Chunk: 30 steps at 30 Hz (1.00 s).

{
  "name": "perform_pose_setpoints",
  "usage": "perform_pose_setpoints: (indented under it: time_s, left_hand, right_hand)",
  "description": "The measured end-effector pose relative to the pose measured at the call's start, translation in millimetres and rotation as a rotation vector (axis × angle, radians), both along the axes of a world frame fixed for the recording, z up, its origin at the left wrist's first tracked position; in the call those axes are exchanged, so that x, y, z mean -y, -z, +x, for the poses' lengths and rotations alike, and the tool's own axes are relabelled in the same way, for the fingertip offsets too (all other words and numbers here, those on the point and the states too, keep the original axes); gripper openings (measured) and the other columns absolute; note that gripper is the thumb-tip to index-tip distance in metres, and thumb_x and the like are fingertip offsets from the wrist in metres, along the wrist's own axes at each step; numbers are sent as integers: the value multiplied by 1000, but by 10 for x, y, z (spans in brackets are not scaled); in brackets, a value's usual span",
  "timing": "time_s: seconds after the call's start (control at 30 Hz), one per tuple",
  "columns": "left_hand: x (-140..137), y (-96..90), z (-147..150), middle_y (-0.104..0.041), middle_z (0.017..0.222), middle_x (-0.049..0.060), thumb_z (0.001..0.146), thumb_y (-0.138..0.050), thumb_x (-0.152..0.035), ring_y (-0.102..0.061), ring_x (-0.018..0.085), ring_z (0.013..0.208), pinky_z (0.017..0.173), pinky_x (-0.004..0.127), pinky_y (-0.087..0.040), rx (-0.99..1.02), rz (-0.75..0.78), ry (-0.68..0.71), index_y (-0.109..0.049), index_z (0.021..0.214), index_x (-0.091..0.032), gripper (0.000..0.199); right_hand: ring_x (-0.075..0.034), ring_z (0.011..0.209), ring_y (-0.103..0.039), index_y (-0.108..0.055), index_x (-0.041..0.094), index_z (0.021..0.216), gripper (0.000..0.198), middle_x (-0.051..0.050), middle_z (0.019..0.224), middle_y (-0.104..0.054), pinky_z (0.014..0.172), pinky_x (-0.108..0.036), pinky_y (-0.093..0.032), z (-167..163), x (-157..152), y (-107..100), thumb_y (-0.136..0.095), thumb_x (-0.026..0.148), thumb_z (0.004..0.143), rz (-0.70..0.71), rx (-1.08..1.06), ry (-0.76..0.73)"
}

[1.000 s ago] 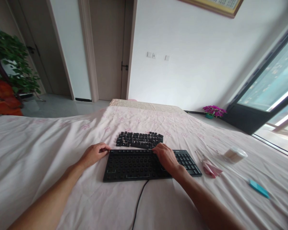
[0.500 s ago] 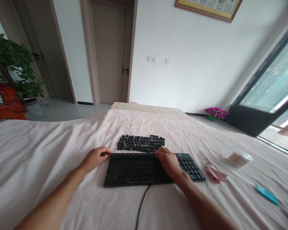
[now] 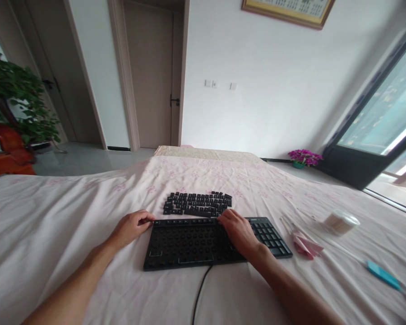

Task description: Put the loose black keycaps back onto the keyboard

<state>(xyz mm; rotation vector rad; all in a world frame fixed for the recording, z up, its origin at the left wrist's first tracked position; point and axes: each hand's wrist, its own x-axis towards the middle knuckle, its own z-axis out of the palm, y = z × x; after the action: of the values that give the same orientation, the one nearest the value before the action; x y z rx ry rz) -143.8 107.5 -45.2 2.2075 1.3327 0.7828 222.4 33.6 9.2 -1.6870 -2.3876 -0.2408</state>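
Hardly anything is changing over this last second — only the view is drifting a little, while both hands are keeping their places at the black keyboard (image 3: 192, 241), which is lying on the flowered sheet (image 3: 128, 284); its main block is showing bare, so the work there is standing where it was. The left hand (image 3: 130, 229) is curling, its fingertips meeting the keyboard's far left corner, though whether they are gripping I cannot tell; the right hand (image 3: 239, 231) is bending its fingers over the far edge, hiding whatever they may be holding — the loose keycaps (image 3: 203, 198) are lying just beyond.
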Motion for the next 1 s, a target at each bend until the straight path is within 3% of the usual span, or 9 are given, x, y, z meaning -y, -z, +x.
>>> perform_pose_setpoints:
  time_s: [0.3, 0.67, 1.0]
  left_hand:
    - [-11, 14, -5, -72, 93, 2, 79, -52, -29, -65, 17, 86, 77, 24, -48, -4, 1, 3, -70, 90, -21, 23]
    - [-1, 5, -2, -72, 93, 2, 79, -53, -31, -65, 17, 85, 77, 24, -49, -4, -3, -13, -71, 91, -21, 24]
    - [-8, 29, -14, -72, 91, 1, 78, -54, -29, -64, 17, 82, 76, 24, -48, -3, 20, -12, -71, 90, -22, 23]
  right_hand:
    - [-15, 89, -54, -67, 23, 95, 25, -3, 91, -59, 74, -24, -40, 26, -59, 60, -42, 24, 96, 3, -88, -38]
    - [-20, 91, -51, -64, 21, 92, 16, -6, 94, -58, 78, -29, -40, -32, -30, 69, -49, 16, 91, 68, 117, -54]
    - [-20, 90, -50, -63, 20, 90, 19, -7, 94, -58, 77, -29, -39, -103, 12, 44, -46, 13, 90, 58, 134, -26]
